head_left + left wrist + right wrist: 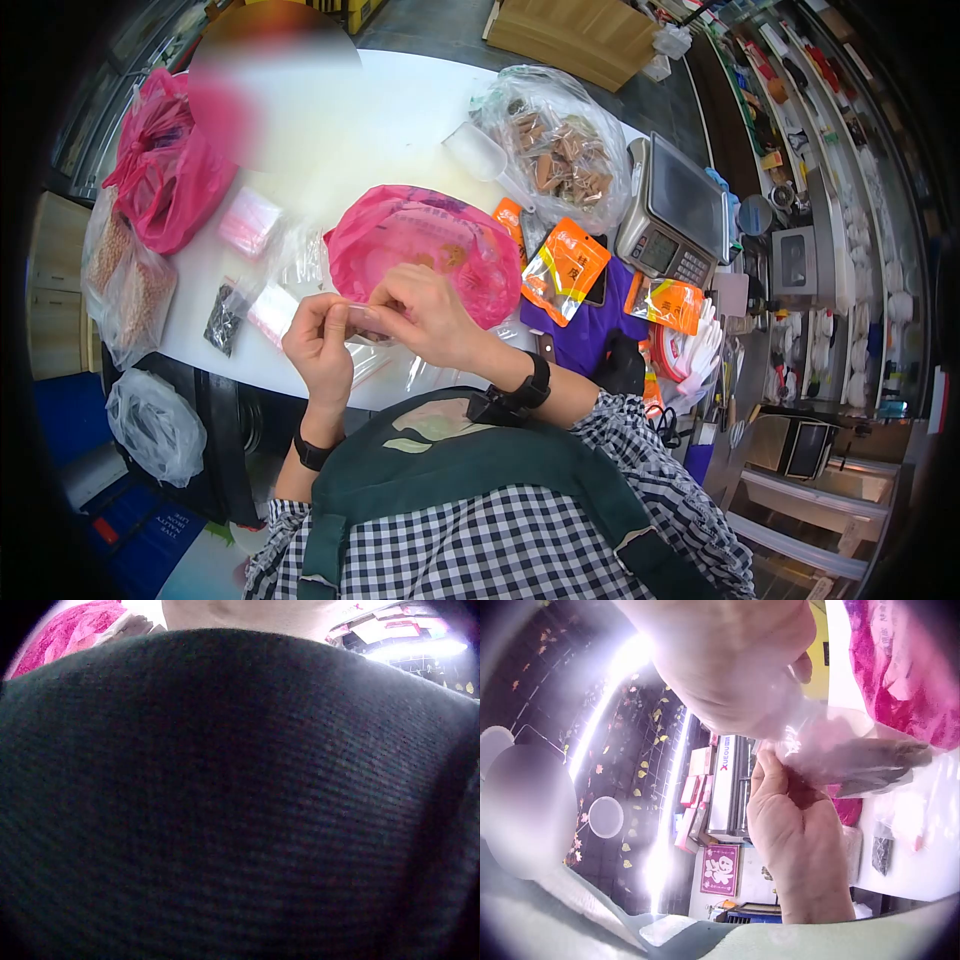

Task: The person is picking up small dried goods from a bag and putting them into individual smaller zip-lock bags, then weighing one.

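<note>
Both hands meet above the near edge of the white table in the head view. The left hand [322, 345] pinches one side of the top of a small clear bag, and the right hand [425, 315] pinches the other side. In the right wrist view the clear bag [855, 761], with brownish pieces inside, hangs between the left hand [799, 832] and the right hand [727, 667]. Just beyond the hands lies an open pink plastic bag [375, 230] with a few brown pieces in it. Dark cloth fills most of the left wrist view.
A clear bag of brown sticks [575, 165], a white scoop [476, 152] and a scale [680, 205] stand at the back right. Orange packets [565, 270] lie right of the pink bag. A tied pink bag [165, 170] and bags of nuts [135, 290] sit at left.
</note>
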